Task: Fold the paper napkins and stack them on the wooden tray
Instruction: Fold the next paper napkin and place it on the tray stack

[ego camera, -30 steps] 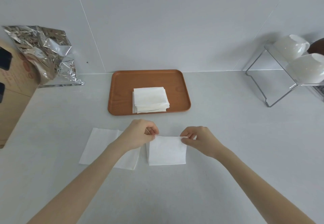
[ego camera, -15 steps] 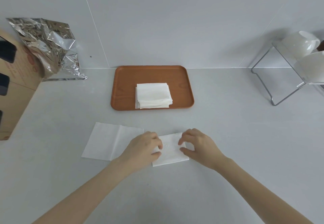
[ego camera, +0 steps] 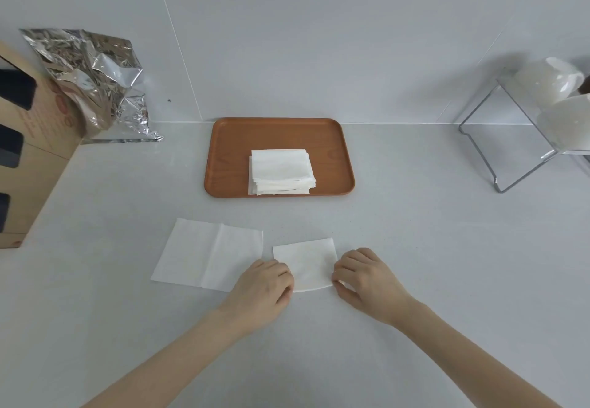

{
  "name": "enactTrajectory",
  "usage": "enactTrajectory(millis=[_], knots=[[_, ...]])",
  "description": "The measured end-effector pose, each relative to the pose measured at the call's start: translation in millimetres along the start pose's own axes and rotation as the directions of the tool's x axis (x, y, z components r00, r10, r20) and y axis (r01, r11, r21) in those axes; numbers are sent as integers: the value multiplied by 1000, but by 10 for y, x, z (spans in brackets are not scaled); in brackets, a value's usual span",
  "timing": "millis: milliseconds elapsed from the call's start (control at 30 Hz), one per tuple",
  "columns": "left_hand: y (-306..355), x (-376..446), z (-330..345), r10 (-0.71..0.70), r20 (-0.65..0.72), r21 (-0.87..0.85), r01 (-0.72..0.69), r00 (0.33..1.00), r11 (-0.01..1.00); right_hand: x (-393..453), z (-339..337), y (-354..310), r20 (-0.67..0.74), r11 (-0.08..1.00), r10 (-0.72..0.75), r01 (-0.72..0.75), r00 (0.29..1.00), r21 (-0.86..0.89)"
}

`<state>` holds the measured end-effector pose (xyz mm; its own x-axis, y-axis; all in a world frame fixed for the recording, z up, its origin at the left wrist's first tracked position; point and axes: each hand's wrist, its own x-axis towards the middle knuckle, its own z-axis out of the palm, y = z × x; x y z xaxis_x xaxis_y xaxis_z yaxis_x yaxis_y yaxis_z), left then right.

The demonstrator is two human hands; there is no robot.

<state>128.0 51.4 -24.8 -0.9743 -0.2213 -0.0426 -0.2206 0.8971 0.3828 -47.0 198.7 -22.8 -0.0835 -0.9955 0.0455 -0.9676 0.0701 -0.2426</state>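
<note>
A small folded white napkin lies flat on the counter between my hands. My left hand pinches its near left corner with curled fingers. My right hand grips its near right corner the same way. To the left lies a larger, half-unfolded white napkin, its near right corner under my left hand. Farther back, the wooden tray holds a stack of folded napkins a little right of its middle.
A crumpled foil bag and a cardboard box stand at the back left. A clear acrylic rack with white bowls stands at the back right. The wall runs just behind the tray.
Both hands brought the napkin's far edge down toward me, halving it, then slid apart from its top to its near corners.
</note>
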Motion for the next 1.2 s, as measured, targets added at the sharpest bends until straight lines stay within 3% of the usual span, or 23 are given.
enactTrajectory(millis=[100, 167, 267, 433, 600, 800, 1200], knots=[[-25, 66, -168, -123, -17, -288, 113, 992, 951, 107, -122, -16, -55, 987, 99, -91, 994, 131], [-48, 136, -331, -229, -13, -481, 195, 973, 855, 226, -243, -27, -120, 964, 166, -136, 979, 227], [-146, 291, -620, -310, -80, -643, 189, 947, 742, 469, -458, -42, -173, 869, 292, -186, 941, 459], [-466, 611, -1024, -377, -145, -759, 142, 915, 635, 961, -707, -7, -80, 584, 494, -263, 866, 768], [-870, 975, -1249, -465, -139, -759, 208, 874, 617, 1533, -778, 192, 63, 399, 550, -328, 833, 856], [-1239, 1411, -1226, -519, -95, -673, 329, 850, 662, 2086, -596, 527, 106, 405, 606, -421, 788, 811], [-1305, 1450, -976, -470, -314, -486, 285, 825, 826, 2156, -366, 657, -122, 682, 614, -446, 780, 579]])
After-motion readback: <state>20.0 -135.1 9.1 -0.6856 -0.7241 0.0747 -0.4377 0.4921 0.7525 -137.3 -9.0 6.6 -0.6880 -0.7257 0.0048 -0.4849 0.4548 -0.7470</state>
